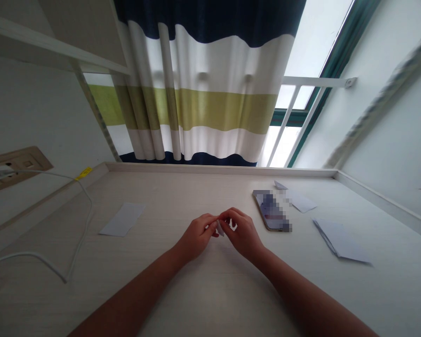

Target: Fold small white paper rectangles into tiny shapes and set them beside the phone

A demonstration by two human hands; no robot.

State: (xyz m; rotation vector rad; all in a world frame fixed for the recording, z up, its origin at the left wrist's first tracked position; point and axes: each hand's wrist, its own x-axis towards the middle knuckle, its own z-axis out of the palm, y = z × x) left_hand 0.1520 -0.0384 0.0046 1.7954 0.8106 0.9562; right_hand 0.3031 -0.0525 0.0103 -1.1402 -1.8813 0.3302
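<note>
Both of my hands meet over the middle of the pale tabletop (196,192), pinching one small piece of white paper (220,229). My left hand (199,235) grips it from the left, with thumb and fingers closed. From the other side my right hand (241,232) holds it between bent fingers and thumb. Much of the paper is hidden behind the fingers, so its full shape cannot be made out. Just right of my right hand lies a phone (269,213), its screen partly blurred out.
A stack of white paper (341,241) lies at the right, with a loose sheet (301,201) behind the phone. Another sheet (123,219) is at the left. A white cable (87,220) runs from the wall socket (31,158) across the left side. A striped curtain (210,110) hangs behind.
</note>
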